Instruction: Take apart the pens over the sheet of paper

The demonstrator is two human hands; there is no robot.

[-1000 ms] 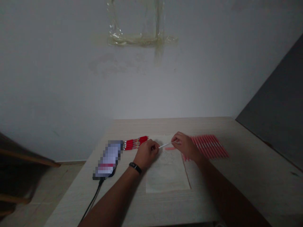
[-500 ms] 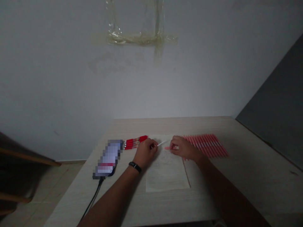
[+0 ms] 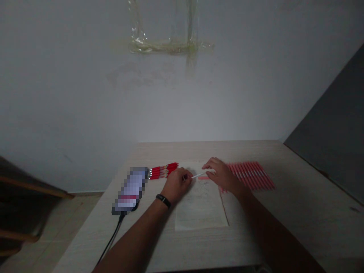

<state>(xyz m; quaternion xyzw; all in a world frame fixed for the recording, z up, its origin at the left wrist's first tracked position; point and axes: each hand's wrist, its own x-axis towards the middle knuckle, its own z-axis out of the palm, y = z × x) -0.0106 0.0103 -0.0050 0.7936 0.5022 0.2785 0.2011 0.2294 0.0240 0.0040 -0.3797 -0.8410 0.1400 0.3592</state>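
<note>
My left hand [image 3: 176, 184], a dark band round its wrist, pinches one end of a thin white rod [image 3: 198, 175], perhaps a pen refill. The rod points toward my right hand [image 3: 220, 175], whose fingers are apart with the thumb below. Just under those fingers a short pink-red tube [image 3: 203, 178] lies on a white sheet [image 3: 200, 212] with faint marks. Whether the right fingertips touch the rod I cannot tell. Several bright red pens [image 3: 159, 172] lie to the left of my left hand. Beyond my right hand is a row of pinkish-red pens [image 3: 250, 175].
A phone [image 3: 132, 189] with a blurred-out screen lies at the left of the pale wooden table [image 3: 199, 248], a black cable [image 3: 112, 237] running from it toward me. Behind the table rises a wall [image 3: 182, 110] with clear tape on it.
My right hand has let go of the pink-red tube, which now lies on the sheet, and its fingers have spread and lifted. The left hand with the white rod has shifted slightly right.
</note>
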